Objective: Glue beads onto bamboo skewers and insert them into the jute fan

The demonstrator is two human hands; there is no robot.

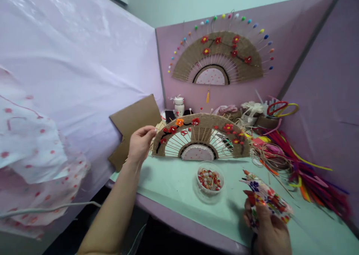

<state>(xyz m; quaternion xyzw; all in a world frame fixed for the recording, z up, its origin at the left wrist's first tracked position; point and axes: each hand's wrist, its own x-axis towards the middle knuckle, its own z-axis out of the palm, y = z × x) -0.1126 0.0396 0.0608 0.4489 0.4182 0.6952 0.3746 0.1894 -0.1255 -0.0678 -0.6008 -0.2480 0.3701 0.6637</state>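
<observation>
My left hand (142, 142) is raised beside the left end of a twine-wrapped fan (200, 133). Its thumb and forefinger pinch a tiny pale bead (156, 130). The fan stands upright on the table, with red and orange flowers, dark branches, thin ribs and a dotted half-round centre. My right hand (267, 225) is closed around a flower-patterned glue gun (269, 197), with a small red light glowing near my thumb. Between the hands sits a clear round tub (209, 198) of red, clear and gold beads (209, 181).
A similar larger fan (221, 47), ringed by coloured ball-headed pins, hangs on the back panel. Cardboard (137, 124) leans at the left. Red and yellow scissors (280, 108) stand in a holder at back right, above coloured pipe cleaners (311, 172). A white bottle (179, 106) stands behind.
</observation>
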